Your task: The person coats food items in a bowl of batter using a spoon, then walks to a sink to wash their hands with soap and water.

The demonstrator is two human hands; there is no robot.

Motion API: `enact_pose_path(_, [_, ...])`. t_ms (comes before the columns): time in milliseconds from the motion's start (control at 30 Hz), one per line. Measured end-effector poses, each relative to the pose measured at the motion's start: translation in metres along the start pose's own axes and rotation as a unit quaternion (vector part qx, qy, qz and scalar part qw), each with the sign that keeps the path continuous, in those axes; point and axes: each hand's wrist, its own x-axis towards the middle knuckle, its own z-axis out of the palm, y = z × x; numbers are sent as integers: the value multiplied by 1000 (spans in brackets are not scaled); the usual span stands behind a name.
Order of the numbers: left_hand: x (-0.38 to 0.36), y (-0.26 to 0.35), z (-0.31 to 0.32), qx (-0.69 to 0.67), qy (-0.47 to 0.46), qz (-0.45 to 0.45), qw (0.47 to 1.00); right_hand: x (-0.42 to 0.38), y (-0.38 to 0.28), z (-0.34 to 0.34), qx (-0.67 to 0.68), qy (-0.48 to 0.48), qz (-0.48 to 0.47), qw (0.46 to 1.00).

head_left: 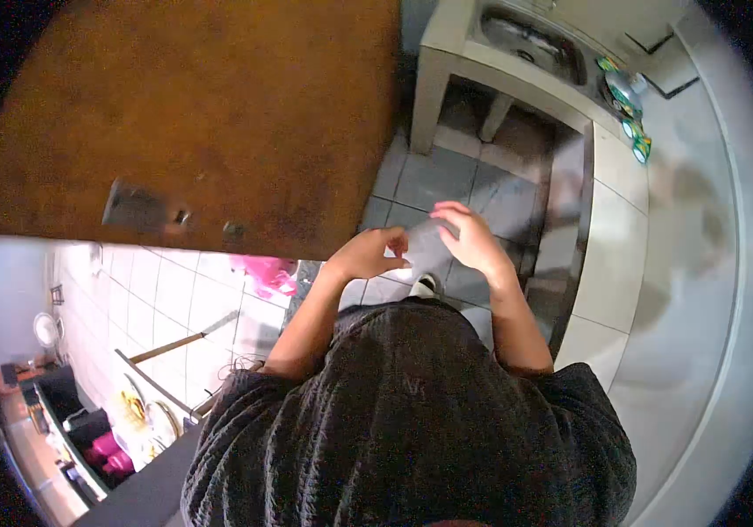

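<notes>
In front of my dark shirt (412, 404), both hands are raised over the grey tiled floor (434, 180). My left hand (368, 254) has its thumb and fingers curved and apart, close to the lower edge of a brown wooden door (245, 105). To its right, my right hand (470, 239) is bent inward, thumb apart from the fingers. The hands face each other without touching, and I make out no object in either. A pale blur lies between them; whether it is floor or something clear is too faint to tell.
A sink (530, 48) is set in a counter at the top right, with green-and-white packages (631, 132) beside it. A pink plastic bag (264, 274) lies left of my left hand. Plates (161, 426) stand at the lower left. My shoe (424, 285) shows below.
</notes>
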Motion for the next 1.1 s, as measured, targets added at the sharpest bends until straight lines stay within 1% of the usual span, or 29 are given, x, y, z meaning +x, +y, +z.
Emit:
enact_pose_path(33, [-19,5,-8,-20,-3,-19,1000,16,-21,-8,251,-78,122,957])
enact_pose_path(67, [-44,9,-14,-43,-7,-41,998,30,-45,-18,481,-159,234,830])
enact_pose_path(100, [-69,13,-19,-46,16,-19,999,40,-62,-23,401,-177,153,886])
enact_pose_path(133, [-96,14,-26,-45,32,-27,998,53,-83,-28,404,-182,136,886])
enact_pose_path(200, [-153,8,-34,-113,67,30,991,79,-130,-36,397,-204,77,892])
enact_pose_path(233, [-181,-4,-34,-87,114,53,988,88,-153,-32,419,-154,10,894])
enact_pose_path(267, [-212,-6,-37,-88,133,40,986,94,-178,-26,427,-165,-9,889])
enact_pose_path(333, [-272,-8,-47,-175,197,-110,958,106,-227,-13,541,-152,42,826])
enact_pose_path(367, [-300,-18,-48,-139,234,-113,956,115,-247,-11,524,-145,32,839])
enact_pose_path(400, [-327,-29,-47,-129,291,-118,941,121,-265,-6,513,-143,21,846])
enact_pose_path(467, [-375,-35,-51,-112,346,-205,909,132,-299,3,530,-192,9,826])
enact_pose_path(500, [-394,-52,-49,-65,385,-194,900,135,-313,6,533,-210,-2,820])
enact_pose_path(533, [-411,-65,-47,-52,407,-232,882,141,-326,10,502,-220,-12,837])
enact_pose_path(567, [-428,-66,-50,-87,435,-255,859,147,-339,12,468,-227,-22,854])
enact_pose_path(600, [-442,-68,-53,-121,458,-277,836,152,-351,17,469,-237,-29,850])
enact_pose_path(633, [-454,-66,-58,-168,475,-277,818,157,-360,21,507,-206,-29,836])
enact_pose_path(667, [-468,-74,-62,-174,505,-219,817,164,-371,26,544,-174,-27,821])
enact_pose_path(700, [-479,-68,-68,-213,533,-142,807,177,-385,10,611,-192,-20,767])
enact_pose_path(733, [-489,-60,-79,-247,558,-62,790,186,-392,8,667,-174,-54,722])
enact_pose_path(800, [-511,-70,-97,-291,548,148,770,211,-410,-12,748,-182,-89,632])
enact_pose_path(833, [-520,-86,-107,-321,497,266,761,223,-414,-4,748,-188,-93,630])
enact_pose_path(867, [-521,-101,-115,-320,503,265,758,236,-414,7,809,-238,-115,526])
enact_pose_path(900, [-518,-118,-122,-411,486,321,701,249,-418,19,855,-285,-134,413])
enact_pose_path(933, [-515,-140,-130,-495,461,373,635,260,-424,45,854,-289,-137,411])
enact_pose_path(967, [-512,-182,-138,-490,500,297,650,268,-430,90,774,-282,-127,553])
enact_pose_path(1000, [-502,-205,-159,-347,620,24,704,275,-438,142,675,-266,-115,678])
enact_pose_path(1033, [-502,-219,-167,-345,624,22,701,286,-447,186,559,-241,-100,787])
enact_pose_path(1067, [-503,-232,-173,-217,647,-37,730,302,-456,211,429,-208,-83,875])
enact_pose_path(1100, [-505,-241,-180,-87,656,-98,743,317,-465,217,433,-209,-87,873])
